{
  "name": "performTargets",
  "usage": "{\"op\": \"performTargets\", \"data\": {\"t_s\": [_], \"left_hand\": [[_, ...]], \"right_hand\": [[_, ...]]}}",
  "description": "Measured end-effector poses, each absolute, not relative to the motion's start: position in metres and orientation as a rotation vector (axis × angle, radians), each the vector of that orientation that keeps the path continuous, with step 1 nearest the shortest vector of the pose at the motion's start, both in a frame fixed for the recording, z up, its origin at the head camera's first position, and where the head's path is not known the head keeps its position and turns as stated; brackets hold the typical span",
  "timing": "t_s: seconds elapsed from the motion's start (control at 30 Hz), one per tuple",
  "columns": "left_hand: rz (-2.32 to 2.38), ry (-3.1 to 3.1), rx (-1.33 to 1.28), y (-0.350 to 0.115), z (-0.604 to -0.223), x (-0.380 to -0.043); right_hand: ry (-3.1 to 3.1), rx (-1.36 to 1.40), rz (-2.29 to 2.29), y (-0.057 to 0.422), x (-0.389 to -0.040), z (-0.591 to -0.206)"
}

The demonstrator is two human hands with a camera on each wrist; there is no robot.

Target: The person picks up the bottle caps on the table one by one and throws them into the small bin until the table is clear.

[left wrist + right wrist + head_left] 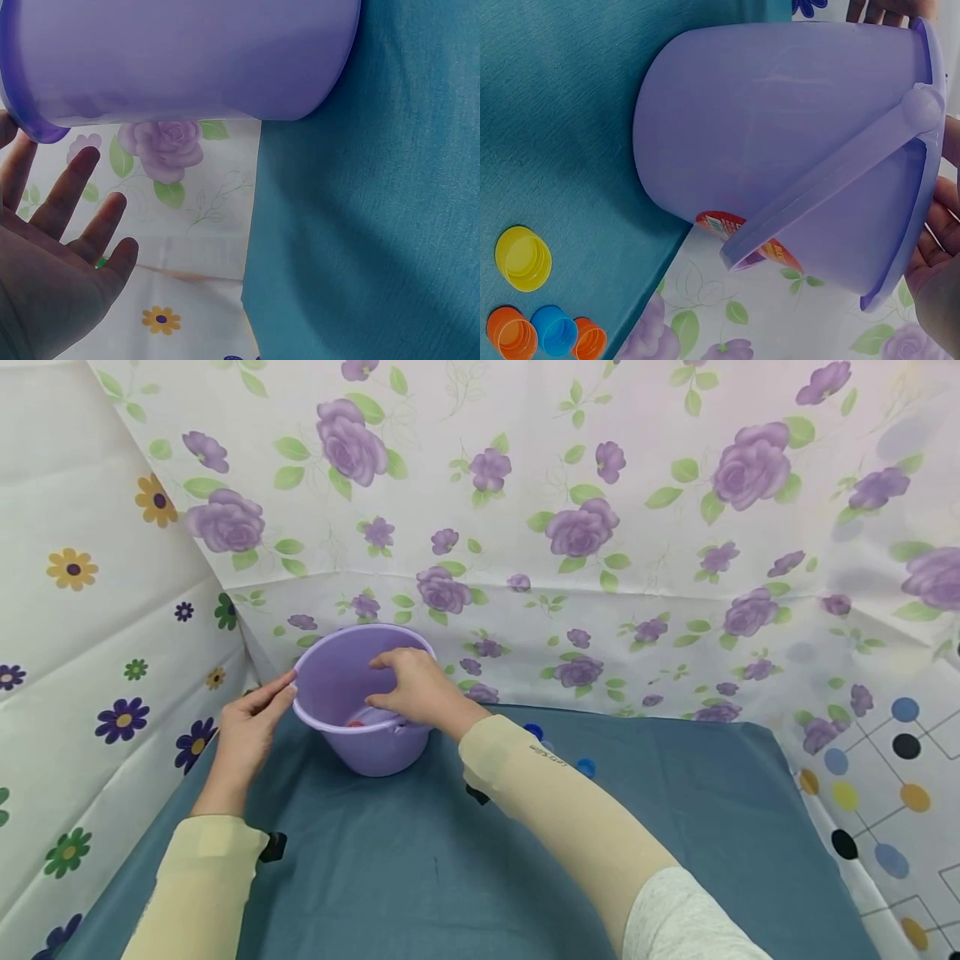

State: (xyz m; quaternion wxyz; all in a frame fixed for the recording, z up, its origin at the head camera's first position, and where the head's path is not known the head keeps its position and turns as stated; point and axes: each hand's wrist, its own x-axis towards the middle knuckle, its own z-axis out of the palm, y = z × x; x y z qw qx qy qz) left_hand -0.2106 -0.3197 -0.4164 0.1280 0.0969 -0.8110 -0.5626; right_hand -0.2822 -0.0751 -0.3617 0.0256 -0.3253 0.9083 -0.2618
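A purple bucket [378,752] stands on the blue-green cloth, its mouth tipped toward the head camera. My left hand [251,727] pinches the left side of its rim between thumb and forefinger; in the left wrist view the other fingers [97,229] spread away from the wall. My right hand [420,689] is over the bucket's mouth, with thumb and fingers apart and nothing visible between them. A small red thing [355,723] shows inside the bucket, low down. The bucket's handle [832,180] hangs along the outside, over a red and orange label [780,255].
Right of the bucket lie several round plastic caps, among them a yellow cap [523,259], an orange cap [512,334] and a blue cap [555,331]. A flowered sheet [525,635] rises close behind the bucket, and another sheet [97,652] closes off the left side.
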Motion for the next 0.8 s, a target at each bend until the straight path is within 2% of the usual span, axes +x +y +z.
{"op": "performTargets", "data": {"t_s": [0.47, 0.8], "left_hand": [[-1.636, -2.383, 0.330, -0.318, -0.415, -0.211], [-1.641, -2.367, 0.321, -0.316, -0.413, -0.209]], "right_hand": [[2.825, -0.975, -0.941, -0.057, -0.286, -0.353], [2.917, -0.881, -1.217, 0.011, -0.295, -0.349]]}}
